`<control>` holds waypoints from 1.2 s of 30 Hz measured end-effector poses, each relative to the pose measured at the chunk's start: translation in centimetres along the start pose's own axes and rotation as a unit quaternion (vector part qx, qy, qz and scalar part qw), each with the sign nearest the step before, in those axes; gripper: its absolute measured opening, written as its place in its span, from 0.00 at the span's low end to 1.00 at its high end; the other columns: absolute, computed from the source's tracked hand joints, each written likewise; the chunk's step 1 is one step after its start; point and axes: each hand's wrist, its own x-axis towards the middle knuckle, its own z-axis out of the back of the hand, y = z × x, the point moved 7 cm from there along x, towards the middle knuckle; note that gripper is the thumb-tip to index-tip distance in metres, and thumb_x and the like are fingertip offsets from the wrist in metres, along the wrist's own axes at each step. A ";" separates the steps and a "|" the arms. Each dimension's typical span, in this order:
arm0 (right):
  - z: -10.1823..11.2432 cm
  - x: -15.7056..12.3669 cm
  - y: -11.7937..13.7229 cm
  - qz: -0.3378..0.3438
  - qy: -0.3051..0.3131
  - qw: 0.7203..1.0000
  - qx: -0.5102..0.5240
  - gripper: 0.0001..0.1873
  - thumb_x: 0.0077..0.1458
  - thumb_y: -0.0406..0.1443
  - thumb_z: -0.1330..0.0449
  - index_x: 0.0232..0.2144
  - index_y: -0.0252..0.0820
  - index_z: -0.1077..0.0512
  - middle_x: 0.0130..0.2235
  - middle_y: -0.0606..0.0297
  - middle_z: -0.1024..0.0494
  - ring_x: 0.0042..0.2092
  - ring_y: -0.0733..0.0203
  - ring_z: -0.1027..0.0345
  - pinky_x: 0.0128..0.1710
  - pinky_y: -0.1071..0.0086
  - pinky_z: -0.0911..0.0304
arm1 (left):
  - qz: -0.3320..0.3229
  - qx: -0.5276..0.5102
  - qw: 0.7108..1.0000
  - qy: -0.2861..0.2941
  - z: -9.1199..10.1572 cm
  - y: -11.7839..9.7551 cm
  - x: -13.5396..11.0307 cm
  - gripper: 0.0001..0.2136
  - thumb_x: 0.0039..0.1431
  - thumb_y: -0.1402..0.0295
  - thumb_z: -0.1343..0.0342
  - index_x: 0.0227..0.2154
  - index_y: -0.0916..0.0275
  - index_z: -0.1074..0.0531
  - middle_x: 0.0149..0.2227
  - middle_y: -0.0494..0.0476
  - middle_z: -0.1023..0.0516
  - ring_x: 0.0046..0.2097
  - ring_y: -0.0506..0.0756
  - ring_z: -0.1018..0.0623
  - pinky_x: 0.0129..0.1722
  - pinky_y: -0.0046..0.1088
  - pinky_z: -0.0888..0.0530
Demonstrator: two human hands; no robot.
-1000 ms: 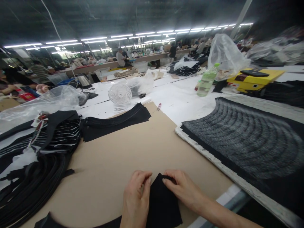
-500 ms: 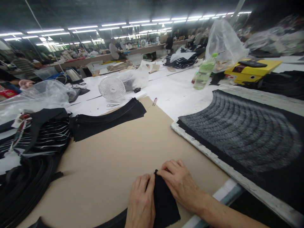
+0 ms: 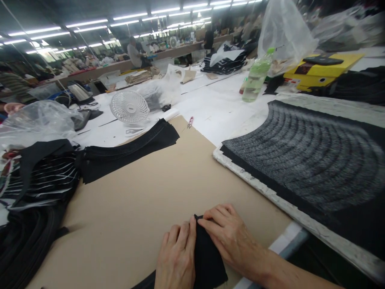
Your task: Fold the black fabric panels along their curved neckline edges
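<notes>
A small black fabric piece (image 3: 207, 257) lies at the near edge of a tan cardboard sheet (image 3: 156, 184). My left hand (image 3: 177, 257) rests flat on its left side, fingers stretched forward and close together. My right hand (image 3: 230, 237) presses on the upper right corner of the fabric, fingers extended and touching the cloth's top edge. Both hands meet at the fabric's far tip. Neither hand grips anything.
A stack of curved black fabric strips (image 3: 303, 156) fans out on the right. Black pieces (image 3: 126, 148) and striped cloth (image 3: 45, 176) lie left. A white fan (image 3: 129, 107), a green bottle (image 3: 255, 78), plastic bags, a yellow box (image 3: 319, 70) and small clippers (image 3: 190, 121) sit farther back. People work at distant tables.
My hands have drawn closer together on the black piece, narrowing it. My head has tilted down slightly, so the scene sits higher in view.
</notes>
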 end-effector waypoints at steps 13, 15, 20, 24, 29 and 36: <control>0.0 -0.5 -0.1 0.005 -0.004 1.000 0.000 0.14 0.60 0.27 0.50 0.45 0.40 0.29 0.41 0.58 0.27 0.42 0.56 0.38 0.45 0.59 0.48 | 0.029 0.044 0.998 -0.039 0.0 -0.8 -0.5 0.30 0.53 0.84 0.57 0.61 0.64 0.42 0.46 0.61 0.27 0.43 0.57 0.29 0.42 0.34 0.32; 0.0 -0.4 -0.1 0.005 -0.003 1.000 -0.004 0.14 0.60 0.27 0.50 0.45 0.40 0.29 0.41 0.58 0.27 0.42 0.56 0.38 0.45 0.59 0.48 | 0.030 0.047 0.998 -0.037 0.0 -0.8 -0.5 0.30 0.53 0.84 0.57 0.60 0.64 0.41 0.46 0.62 0.27 0.43 0.57 0.29 0.41 0.34 0.32; 0.2 -0.3 0.0 0.007 -0.003 1.000 -0.015 0.13 0.60 0.27 0.49 0.44 0.40 0.29 0.40 0.59 0.27 0.41 0.57 0.37 0.44 0.60 0.48 | 0.032 0.053 0.998 -0.028 0.1 -0.8 -0.3 0.30 0.51 0.84 0.56 0.59 0.63 0.37 0.47 0.62 0.27 0.43 0.57 0.29 0.40 0.34 0.32; 0.1 -0.3 0.0 0.007 0.003 1.000 -0.015 0.14 0.60 0.27 0.49 0.45 0.40 0.29 0.40 0.58 0.27 0.42 0.57 0.37 0.44 0.61 0.48 | 0.029 0.062 0.997 -0.025 0.3 -0.8 0.0 0.28 0.53 0.83 0.56 0.58 0.63 0.37 0.47 0.61 0.27 0.43 0.57 0.29 0.39 0.34 0.33; 0.0 -0.4 -0.1 0.006 0.007 1.000 -0.007 0.15 0.60 0.27 0.49 0.47 0.40 0.30 0.41 0.59 0.27 0.42 0.57 0.37 0.45 0.60 0.48 | 0.031 0.069 0.997 -0.017 0.3 -0.7 0.0 0.29 0.52 0.83 0.55 0.58 0.64 0.37 0.47 0.61 0.27 0.43 0.57 0.30 0.39 0.34 0.34; -0.2 -0.4 -0.1 0.009 0.013 1.000 -0.027 0.16 0.58 0.27 0.47 0.48 0.41 0.30 0.41 0.59 0.27 0.42 0.58 0.37 0.45 0.60 0.48 | 0.032 0.089 0.996 0.001 0.1 -0.7 0.1 0.29 0.52 0.82 0.54 0.59 0.62 0.37 0.47 0.61 0.26 0.41 0.57 0.30 0.37 0.34 0.33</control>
